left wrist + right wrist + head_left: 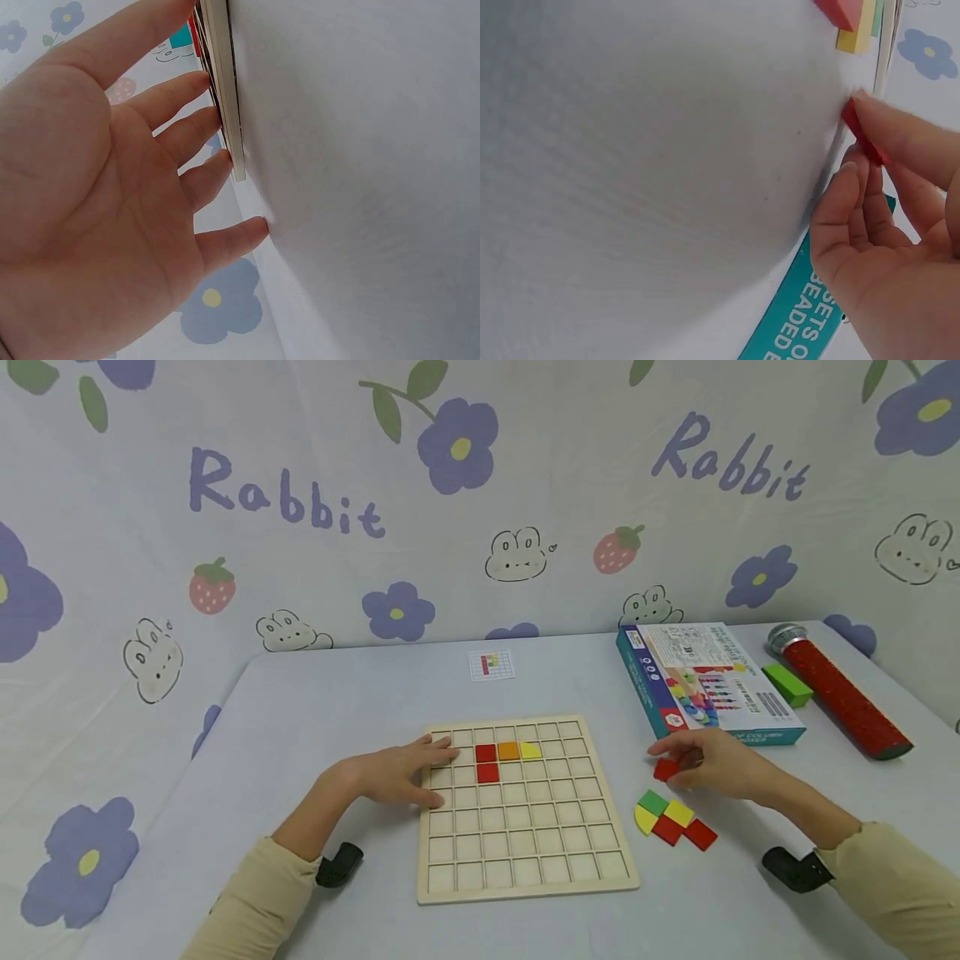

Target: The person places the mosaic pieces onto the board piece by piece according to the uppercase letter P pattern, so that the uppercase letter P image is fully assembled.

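A red tile is pinched right of the grid board.
It is held by thumb and fingers of the right hand; the board's left edge is touched by the left hand, fingers spread, nothing gripped. Five tiles are clustered beside the board's right edge.

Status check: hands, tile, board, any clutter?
Right hand pinching red tile. Left hand resting on left edge of grid board. Possible clutter: loose tiles beside the board.
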The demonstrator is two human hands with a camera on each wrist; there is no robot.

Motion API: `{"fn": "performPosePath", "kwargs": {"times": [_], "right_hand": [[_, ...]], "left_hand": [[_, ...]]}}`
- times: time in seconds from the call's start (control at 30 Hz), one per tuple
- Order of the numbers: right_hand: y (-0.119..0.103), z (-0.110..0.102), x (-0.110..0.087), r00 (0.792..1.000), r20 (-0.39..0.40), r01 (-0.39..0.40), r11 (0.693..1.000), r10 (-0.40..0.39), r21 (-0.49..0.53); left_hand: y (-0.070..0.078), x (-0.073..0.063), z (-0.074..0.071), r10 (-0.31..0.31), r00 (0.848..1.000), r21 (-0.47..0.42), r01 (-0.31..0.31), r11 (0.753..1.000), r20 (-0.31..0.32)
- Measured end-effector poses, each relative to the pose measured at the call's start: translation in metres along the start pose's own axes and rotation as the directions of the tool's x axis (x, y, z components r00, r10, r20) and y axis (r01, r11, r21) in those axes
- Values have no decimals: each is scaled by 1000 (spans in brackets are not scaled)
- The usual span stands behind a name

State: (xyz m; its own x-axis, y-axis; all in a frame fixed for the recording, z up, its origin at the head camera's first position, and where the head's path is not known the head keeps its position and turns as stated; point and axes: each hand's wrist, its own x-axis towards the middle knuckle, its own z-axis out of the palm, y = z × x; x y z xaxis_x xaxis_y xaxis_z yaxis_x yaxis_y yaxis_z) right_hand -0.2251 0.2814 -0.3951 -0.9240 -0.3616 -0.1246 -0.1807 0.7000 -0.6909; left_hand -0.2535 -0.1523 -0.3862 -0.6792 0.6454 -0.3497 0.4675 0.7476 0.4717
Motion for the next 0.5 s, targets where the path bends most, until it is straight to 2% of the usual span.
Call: {"fn": "performPosePath", "kwargs": {"times": [0.23,0.5], "right_hand": [[-2,-1,0,999,-29,-45,999,45,19],[-14,-3,2,998,-3,-64,982,65,177]], "left_hand": [[1,-1,-1,-2,1000,-13,2,1000,5],[2,-1,-1,-3,1000,-28,4,1000,10]]}}
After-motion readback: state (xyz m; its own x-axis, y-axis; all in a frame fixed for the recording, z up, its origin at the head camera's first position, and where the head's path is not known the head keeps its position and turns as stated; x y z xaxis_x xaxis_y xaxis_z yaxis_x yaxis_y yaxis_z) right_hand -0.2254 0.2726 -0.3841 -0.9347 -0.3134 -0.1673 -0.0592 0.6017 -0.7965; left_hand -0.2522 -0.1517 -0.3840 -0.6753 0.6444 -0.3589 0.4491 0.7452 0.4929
